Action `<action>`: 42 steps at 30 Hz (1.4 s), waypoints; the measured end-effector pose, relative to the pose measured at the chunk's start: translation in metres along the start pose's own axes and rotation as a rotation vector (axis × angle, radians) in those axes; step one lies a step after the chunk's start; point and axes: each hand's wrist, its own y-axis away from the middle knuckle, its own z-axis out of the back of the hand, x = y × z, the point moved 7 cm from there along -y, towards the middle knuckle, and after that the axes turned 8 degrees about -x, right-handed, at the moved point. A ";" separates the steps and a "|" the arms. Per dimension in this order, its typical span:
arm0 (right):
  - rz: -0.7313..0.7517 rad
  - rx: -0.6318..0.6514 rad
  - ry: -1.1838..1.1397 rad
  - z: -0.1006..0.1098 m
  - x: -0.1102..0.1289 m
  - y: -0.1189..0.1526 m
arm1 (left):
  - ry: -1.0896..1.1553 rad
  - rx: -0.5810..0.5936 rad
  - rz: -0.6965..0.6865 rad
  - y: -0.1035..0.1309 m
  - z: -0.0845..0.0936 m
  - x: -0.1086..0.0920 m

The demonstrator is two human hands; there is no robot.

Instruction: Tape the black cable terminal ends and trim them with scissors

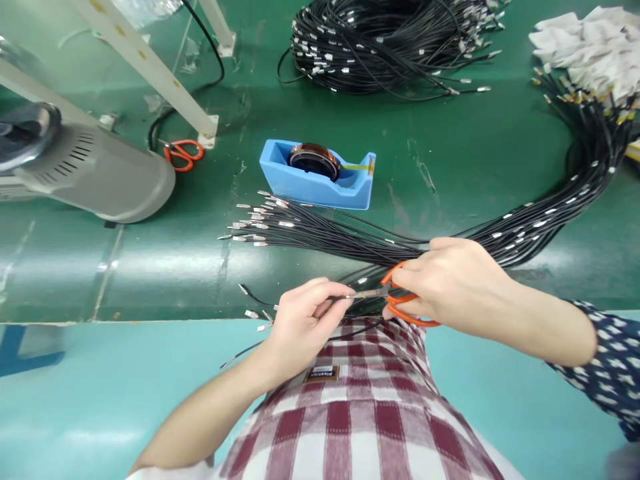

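My left hand (311, 319) pinches the end of a thin black cable between thumb and fingers, near the bench's front edge. Orange-handled scissors (411, 321) are in my right hand (447, 283), their blade tips pointing left at the pinched cable end. A long bundle of black cables (330, 237) with silver and white ends lies just beyond both hands and runs off to the right under my right wrist. A few loose cable ends (253, 314) stick out left of my left hand.
Behind the bundle stands a blue tape dispenser (320, 187). A coiled cable heap (370, 50) lies at the back, white wrappings (595, 53) at the right. A grey machine (105, 167), a second orange scissors (184, 155) and white metal legs (160, 73) occupy the left.
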 end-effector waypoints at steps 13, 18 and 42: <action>0.069 0.071 0.060 0.009 0.001 -0.004 | 0.004 0.012 -0.052 0.000 0.001 -0.007; 0.062 0.102 0.062 0.007 0.004 -0.003 | 0.000 -0.008 -0.057 -0.002 0.002 -0.009; 0.034 0.103 0.014 0.006 0.005 0.001 | 0.027 -0.042 -0.108 0.002 0.000 -0.011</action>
